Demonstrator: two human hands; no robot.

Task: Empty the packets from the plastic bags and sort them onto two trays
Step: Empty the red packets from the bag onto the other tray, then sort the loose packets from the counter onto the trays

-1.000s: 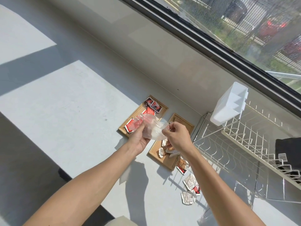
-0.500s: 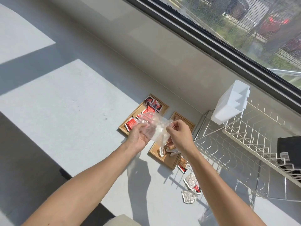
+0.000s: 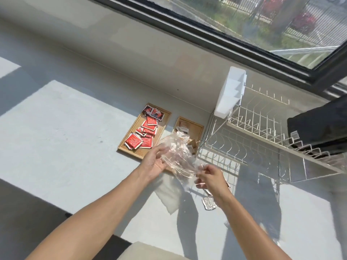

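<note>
Both hands share the grip on a clear plastic bag (image 3: 180, 158) held above the desk (image 3: 65, 128): the left hand (image 3: 155, 163) has its fingers closed on the bag's far upper part, and the right hand (image 3: 209, 178) pinches the near lower edge. The bag hangs crumpled in the air over the near end of the right tray (image 3: 200, 128), just beside the left tray (image 3: 139, 153) with its red packets (image 3: 142, 136). By its look it is very light, limp and slick, so it will fold and slip unless pinched at a seam or corner; holding the closed end and letting the mouth hang down would likely shake out anything left inside. Whether it holds packets now cannot be told through the creases. Its long axis runs slantwise from the left hand, far and left, down to the right hand, near and right; which end is the mouth is not clear. A silver packet (image 3: 208, 202) lies on the desk below the right wrist.
</note>
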